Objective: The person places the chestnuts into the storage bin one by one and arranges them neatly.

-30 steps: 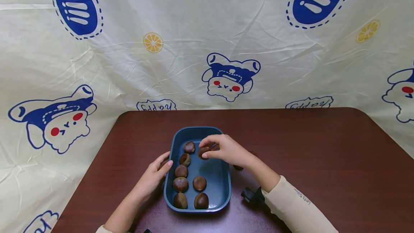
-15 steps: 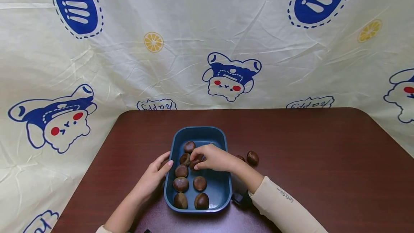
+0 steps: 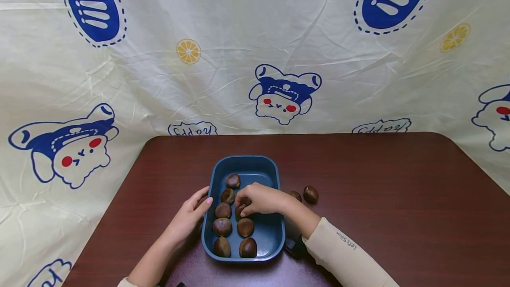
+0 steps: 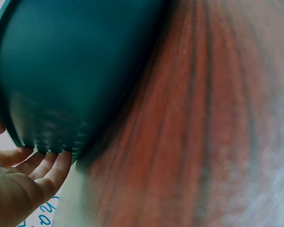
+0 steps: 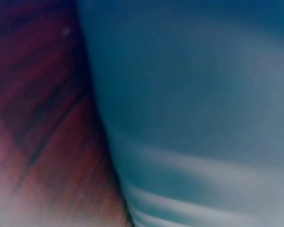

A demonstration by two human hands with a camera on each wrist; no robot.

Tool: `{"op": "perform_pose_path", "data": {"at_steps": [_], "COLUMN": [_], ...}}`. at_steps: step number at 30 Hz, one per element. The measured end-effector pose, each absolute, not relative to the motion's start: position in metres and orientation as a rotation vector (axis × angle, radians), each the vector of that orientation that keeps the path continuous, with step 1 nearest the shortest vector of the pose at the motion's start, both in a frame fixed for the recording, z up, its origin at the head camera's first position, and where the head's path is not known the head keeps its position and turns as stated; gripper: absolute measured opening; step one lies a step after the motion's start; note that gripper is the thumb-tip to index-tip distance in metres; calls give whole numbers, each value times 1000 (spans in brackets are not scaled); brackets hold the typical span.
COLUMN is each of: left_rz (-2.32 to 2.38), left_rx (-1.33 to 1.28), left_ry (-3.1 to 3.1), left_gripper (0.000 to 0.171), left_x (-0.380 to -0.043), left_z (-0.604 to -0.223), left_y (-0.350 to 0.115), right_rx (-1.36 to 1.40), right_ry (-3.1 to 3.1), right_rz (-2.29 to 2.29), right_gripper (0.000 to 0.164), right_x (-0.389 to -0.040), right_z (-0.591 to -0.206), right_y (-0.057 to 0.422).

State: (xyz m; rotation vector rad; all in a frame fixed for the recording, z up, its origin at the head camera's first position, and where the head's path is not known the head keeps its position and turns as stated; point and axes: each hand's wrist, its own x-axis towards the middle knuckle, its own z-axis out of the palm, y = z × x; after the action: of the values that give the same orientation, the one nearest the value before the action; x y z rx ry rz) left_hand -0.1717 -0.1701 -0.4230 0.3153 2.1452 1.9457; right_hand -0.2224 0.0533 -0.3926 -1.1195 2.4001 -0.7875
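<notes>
In the head view a blue tray (image 3: pixel 264 234) stands on the table with brown chestnuts inside: a left column of several, among them a chestnut (image 3: pixel 222 227), and a shorter column on its right with a chestnut (image 3: pixel 245 227) and a chestnut (image 3: pixel 248 247). My left hand (image 3: pixel 192 212) holds the tray's left side, thumb at the rim; the left wrist view shows its fingertips on the outer wall. Inside the tray, my right hand (image 3: pixel 260 199) pinches a chestnut (image 3: pixel 239 211) just behind the right column. Its fingers partly cover that chestnut. The right wrist view shows only blurred tray wall and table.
Right of the tray two chestnuts lie on the dark red-brown table (image 3: pixel 378 198), one (image 3: pixel 311 195) fully visible, the other (image 3: pixel 295 195) partly behind the right arm. A patterned white sheet (image 3: pixel 223 87) hangs behind the table. A dark wrist device (image 3: pixel 295 248) is under the right forearm.
My right hand has moved left and toward the near side inside the tray, carrying the chestnut from the far right to the right column. The left hand and tray stay put.
</notes>
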Motion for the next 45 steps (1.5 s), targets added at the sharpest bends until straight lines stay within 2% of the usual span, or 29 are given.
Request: {"op": "perform_pose_path", "data": {"at_steps": [13,27,45], "left_rz": [1954,1946,1948], "left_rx": [304,305,309], "left_ry": [2141,2154,2150], "left_gripper": [48,48,47], "left_x": [-171,-172,-172], "left_z": [-423,-422,-423], "left_y": [-169,-169,-170], "right_rx": [-1099,-1107,-799], "right_ry": [2424,2438,2636], "right_rz": [-846,-1146,-1446], "right_gripper": [20,22,30], "right_x": [-223,-222,-218], "right_z": [-393,-387,-371], "right_y": [56,66,149]}}
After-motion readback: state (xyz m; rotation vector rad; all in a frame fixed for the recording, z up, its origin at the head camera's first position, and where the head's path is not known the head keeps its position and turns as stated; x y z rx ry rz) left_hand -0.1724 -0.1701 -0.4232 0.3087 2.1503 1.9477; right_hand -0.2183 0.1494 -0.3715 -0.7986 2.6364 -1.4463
